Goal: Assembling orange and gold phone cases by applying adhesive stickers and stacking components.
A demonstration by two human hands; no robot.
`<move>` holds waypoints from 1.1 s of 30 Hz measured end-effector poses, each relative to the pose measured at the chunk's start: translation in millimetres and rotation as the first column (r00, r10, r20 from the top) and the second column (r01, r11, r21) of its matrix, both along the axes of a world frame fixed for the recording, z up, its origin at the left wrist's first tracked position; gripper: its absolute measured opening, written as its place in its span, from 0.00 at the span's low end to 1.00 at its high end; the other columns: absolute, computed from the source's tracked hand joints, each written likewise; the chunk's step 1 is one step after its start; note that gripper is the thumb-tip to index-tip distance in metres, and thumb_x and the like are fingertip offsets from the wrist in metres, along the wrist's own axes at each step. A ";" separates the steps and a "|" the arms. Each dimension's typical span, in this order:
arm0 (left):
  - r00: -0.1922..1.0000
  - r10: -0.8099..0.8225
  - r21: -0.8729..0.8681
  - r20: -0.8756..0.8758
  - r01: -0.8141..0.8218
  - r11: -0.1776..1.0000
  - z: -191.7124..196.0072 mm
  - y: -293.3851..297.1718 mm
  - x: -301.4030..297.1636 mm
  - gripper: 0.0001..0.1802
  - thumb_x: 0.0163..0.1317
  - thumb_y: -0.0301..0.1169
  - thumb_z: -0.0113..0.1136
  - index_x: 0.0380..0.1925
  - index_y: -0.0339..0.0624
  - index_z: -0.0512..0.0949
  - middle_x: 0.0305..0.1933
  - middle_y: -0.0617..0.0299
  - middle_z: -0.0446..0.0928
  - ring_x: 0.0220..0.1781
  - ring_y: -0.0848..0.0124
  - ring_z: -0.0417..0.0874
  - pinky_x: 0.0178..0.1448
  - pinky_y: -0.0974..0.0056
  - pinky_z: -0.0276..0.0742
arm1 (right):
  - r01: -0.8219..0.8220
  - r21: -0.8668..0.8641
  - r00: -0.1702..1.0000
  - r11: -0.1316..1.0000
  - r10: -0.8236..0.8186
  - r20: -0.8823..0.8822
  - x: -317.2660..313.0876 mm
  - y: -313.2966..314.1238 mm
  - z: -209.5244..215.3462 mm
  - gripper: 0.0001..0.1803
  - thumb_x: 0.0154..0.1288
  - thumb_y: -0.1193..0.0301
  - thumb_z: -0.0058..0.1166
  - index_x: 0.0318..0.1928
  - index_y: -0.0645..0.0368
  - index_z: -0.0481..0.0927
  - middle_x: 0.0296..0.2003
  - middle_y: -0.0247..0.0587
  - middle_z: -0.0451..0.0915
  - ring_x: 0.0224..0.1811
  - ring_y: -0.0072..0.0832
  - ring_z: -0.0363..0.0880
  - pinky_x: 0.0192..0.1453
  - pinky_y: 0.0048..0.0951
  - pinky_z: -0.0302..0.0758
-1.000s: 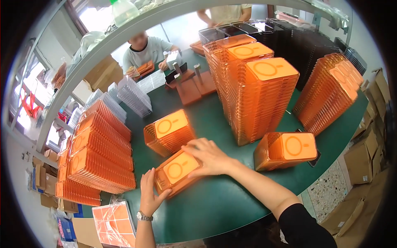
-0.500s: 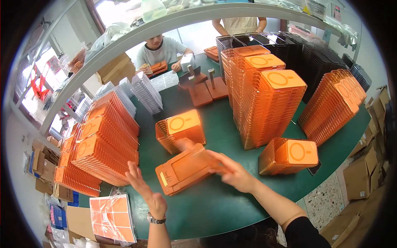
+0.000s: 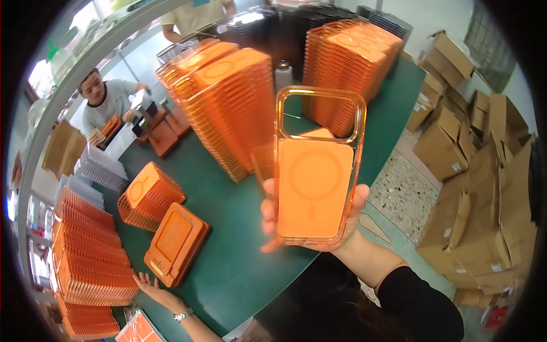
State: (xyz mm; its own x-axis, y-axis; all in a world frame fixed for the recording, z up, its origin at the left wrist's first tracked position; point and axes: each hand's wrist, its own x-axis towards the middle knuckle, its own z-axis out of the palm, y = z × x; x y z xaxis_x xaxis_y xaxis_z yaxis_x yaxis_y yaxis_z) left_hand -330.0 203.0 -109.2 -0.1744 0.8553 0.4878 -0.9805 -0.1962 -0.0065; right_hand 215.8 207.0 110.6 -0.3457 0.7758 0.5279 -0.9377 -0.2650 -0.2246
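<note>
A transparent orange phone case (image 3: 315, 188), with a solid orange back panel, a ring mark and a large camera opening, is held upright in front of me. My right hand (image 3: 343, 242) grips it from below, fingers along its left edge and thumb on its right. Low on the left, my left hand (image 3: 156, 293) is open and holds nothing, its fingers between a row of stacked orange cases (image 3: 94, 273) and an orange rectangular fixture (image 3: 178, 242) with a recessed bed. Behind that fixture stands a short stack of orange cases (image 3: 152, 194).
Tall stacks of orange cases (image 3: 228, 108) rise from the green table (image 3: 239, 251), with another orange stack (image 3: 342, 74) farther right. Clear cases (image 3: 102, 168) stand at far left. A person (image 3: 108, 105) works across the table. Cardboard boxes (image 3: 478, 211) crowd the floor at right.
My view has swung right. My right hand has left the fixture and now holds a phone case up close. My left hand stays open beside the left stacks.
</note>
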 end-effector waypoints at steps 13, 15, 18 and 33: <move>0.980 -0.018 0.017 -0.198 0.022 1.000 -12.2 6.4 -30.7 0.32 0.80 0.46 0.34 0.76 0.40 0.58 0.76 0.46 0.62 0.75 0.54 0.66 0.77 0.52 0.64 | 0.053 0.004 0.998 0.999 -0.053 0.022 37.4 -24.4 6.7 0.75 0.41 0.23 0.65 0.75 0.68 0.54 0.63 0.59 0.69 0.63 0.52 0.75 0.63 0.69 0.74; 0.630 0.229 -0.246 -0.742 -0.573 0.782 38.6 17.0 74.1 0.32 0.80 0.46 0.34 0.76 0.40 0.58 0.75 0.46 0.62 0.75 0.54 0.66 0.77 0.52 0.63 | 0.094 -0.029 0.995 0.995 -0.093 0.049 55.6 -22.5 0.9 0.75 0.41 0.23 0.65 0.75 0.68 0.54 0.63 0.60 0.70 0.62 0.52 0.76 0.63 0.69 0.75; -0.004 0.048 0.015 -0.999 -0.975 0.224 81.6 2.0 95.4 0.32 0.80 0.46 0.33 0.76 0.40 0.58 0.75 0.47 0.62 0.75 0.54 0.66 0.77 0.54 0.63 | 0.118 -0.021 0.972 0.993 -0.111 0.209 65.5 -28.7 30.7 0.68 0.49 0.31 0.68 0.76 0.65 0.54 0.63 0.59 0.71 0.63 0.50 0.76 0.63 0.64 0.77; 0.005 0.028 0.001 -1.000 -0.973 0.231 74.0 0.9 95.9 0.33 0.82 0.50 0.31 0.75 0.40 0.59 0.74 0.49 0.63 0.73 0.60 0.68 0.76 0.57 0.65 | -0.380 0.674 -0.552 0.633 -0.741 0.384 127.9 71.4 71.6 0.53 0.48 0.47 0.76 0.67 0.65 0.68 0.62 0.55 0.73 0.66 0.50 0.72 0.69 0.45 0.71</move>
State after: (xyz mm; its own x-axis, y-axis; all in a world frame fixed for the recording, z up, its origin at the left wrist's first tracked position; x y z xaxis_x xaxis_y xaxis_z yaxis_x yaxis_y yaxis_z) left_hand -234.1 203.9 -35.3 -0.7204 0.6672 0.1894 0.1842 -0.0793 0.9797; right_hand 343.7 278.3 182.3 -0.4962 0.8663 0.0576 0.7849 0.4759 -0.3967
